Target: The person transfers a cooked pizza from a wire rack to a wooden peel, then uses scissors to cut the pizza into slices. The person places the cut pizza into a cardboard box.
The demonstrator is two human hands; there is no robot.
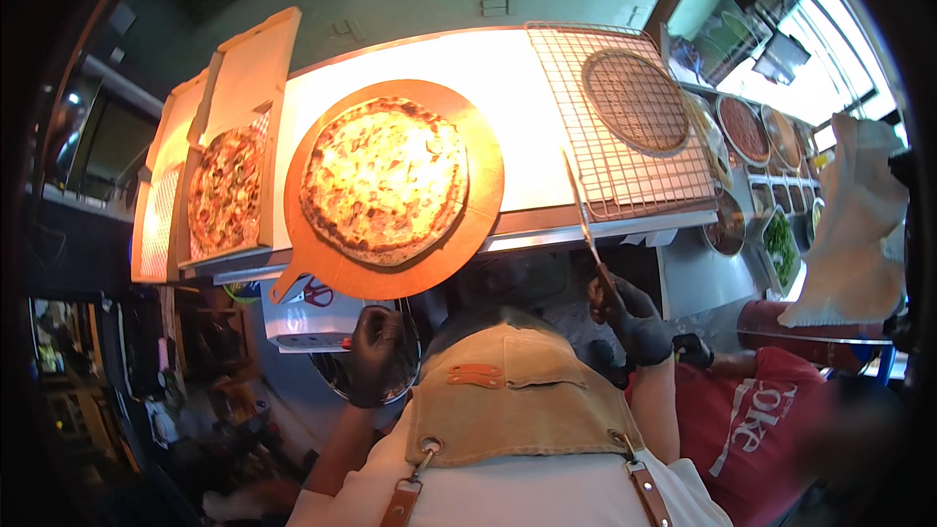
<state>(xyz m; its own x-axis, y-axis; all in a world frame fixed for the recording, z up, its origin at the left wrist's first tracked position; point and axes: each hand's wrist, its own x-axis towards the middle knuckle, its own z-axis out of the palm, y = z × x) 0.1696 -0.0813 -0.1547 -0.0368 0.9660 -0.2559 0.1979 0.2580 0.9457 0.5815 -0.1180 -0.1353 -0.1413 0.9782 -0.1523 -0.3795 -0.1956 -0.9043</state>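
A baked pizza [384,179] lies on a round wooden peel [483,183], whose short handle points to the lower left, on a brightly lit white counter [523,110]. My left hand [376,351], in a black glove, is just below the peel with its fingers curled; whether anything is in them cannot be told. In a black glove too, my right hand [628,315] grips the dark handle of a long knife [578,194], its blade angled up over the counter's front edge. Left of the peel, a second pizza [227,190] sits in an open cardboard box [252,73].
A wire rack [553,88] bears a round mesh pizza screen [637,102] at the right. Another open box [157,219] stands far left. Topping containers [744,130] line the right side. A co-worker in a red shirt [739,417] is close by at the lower right.
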